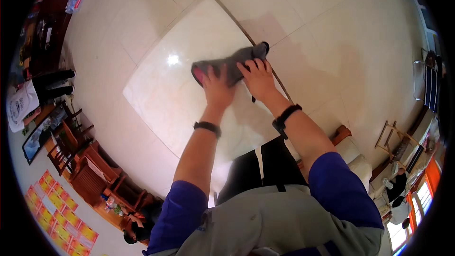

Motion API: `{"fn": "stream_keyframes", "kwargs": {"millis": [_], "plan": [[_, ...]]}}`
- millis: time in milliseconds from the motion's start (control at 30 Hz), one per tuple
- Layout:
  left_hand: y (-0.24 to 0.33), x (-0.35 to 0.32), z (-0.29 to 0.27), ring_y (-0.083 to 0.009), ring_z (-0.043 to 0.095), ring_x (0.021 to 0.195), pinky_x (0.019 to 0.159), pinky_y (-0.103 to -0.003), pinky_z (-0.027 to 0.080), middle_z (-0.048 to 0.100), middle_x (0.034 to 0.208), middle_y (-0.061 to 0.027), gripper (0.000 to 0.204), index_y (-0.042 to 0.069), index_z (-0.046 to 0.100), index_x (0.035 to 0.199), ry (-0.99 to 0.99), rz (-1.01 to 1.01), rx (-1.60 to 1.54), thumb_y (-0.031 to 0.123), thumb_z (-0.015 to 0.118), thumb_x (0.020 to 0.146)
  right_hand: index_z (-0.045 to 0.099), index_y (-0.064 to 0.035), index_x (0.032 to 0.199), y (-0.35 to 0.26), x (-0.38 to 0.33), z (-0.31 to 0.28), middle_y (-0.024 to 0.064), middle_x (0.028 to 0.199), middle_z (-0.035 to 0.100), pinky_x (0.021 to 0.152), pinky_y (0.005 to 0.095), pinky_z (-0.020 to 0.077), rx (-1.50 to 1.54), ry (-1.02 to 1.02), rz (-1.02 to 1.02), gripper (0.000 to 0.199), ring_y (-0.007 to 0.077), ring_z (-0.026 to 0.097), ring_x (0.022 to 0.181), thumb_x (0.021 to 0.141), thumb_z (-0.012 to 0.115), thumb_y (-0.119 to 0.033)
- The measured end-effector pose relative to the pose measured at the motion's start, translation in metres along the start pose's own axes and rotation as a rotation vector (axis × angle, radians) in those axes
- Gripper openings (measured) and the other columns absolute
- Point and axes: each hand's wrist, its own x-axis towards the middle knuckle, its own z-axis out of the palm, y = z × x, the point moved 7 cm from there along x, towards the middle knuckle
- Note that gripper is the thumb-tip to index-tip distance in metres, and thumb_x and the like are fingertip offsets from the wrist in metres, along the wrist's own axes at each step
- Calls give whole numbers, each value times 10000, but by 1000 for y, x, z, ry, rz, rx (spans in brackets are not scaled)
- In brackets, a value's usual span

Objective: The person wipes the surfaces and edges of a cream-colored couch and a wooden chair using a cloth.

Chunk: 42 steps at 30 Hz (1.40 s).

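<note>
A grey fabric bundle (233,63), long and soft, lies across the white tabletop (173,92). Pink shows at its left end, and a dark round piece forms its upper right end. What kind of thing it is I cannot tell. My left hand (218,87) rests on the left half, fingers spread over the cloth by the pink part. Further right, my right hand (258,78) touches the other half with its fingers apart. A short dark strip hangs below the bundle, near my right wrist. My palms hide part of the cloth.
The table's dark right edge (246,34) runs close to the bundle. Pale floor tiles (308,61) surround the table. Wooden chairs (95,166) stand at the lower left, a person (38,95) at the left. A folding chair (429,83) is at the far right.
</note>
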Motion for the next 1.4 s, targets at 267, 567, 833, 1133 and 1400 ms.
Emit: {"fn": "stream_keyframes", "kwargs": {"millis": [267, 567, 833, 1133, 1400], "plan": [[65, -137, 57, -518, 261, 1229, 1027, -593, 178, 237, 1405, -253, 589, 158, 417, 1322, -357, 494, -7, 308, 579, 776, 646, -208, 945, 23, -156, -2, 7, 899, 489, 845, 404, 346, 52, -57, 43, 240, 210, 463, 939, 711, 590, -204], [22, -85, 49, -441, 291, 1252, 1045, -504, 236, 261, 1426, -170, 519, 159, 385, 1336, -266, 522, 281, 292, 486, 844, 642, -218, 940, 12, -80, 9, 15, 948, 488, 795, 338, 353, 98, -7, -84, 254, 188, 468, 947, 732, 504, -171], [-13, 4, 2, -498, 244, 1239, 1044, -508, 225, 160, 1418, -280, 719, 57, 276, 1380, -129, 137, 112, 279, 597, 776, 655, -133, 850, -11, 39, -9, 72, 1106, 508, 888, 373, 347, 217, 226, 0, 170, 234, 448, 1069, 743, 532, -179], [48, -79, 45, -525, 214, 1243, 1033, -572, 176, 141, 1420, -289, 720, 59, 312, 1365, -285, 345, 109, 295, 617, 756, 657, -204, 914, 27, -111, 11, 58, 1089, 500, 902, 396, 334, 290, 59, 232, 223, 231, 439, 1074, 727, 545, -159], [86, -131, 77, -488, 258, 1244, 1026, -567, 208, 201, 1433, -213, 551, 109, 395, 1332, -357, 718, 138, 242, 513, 810, 647, -201, 882, 41, -192, 10, 42, 961, 473, 843, 383, 366, 148, -12, 316, 200, 233, 450, 994, 722, 543, -144]]}}
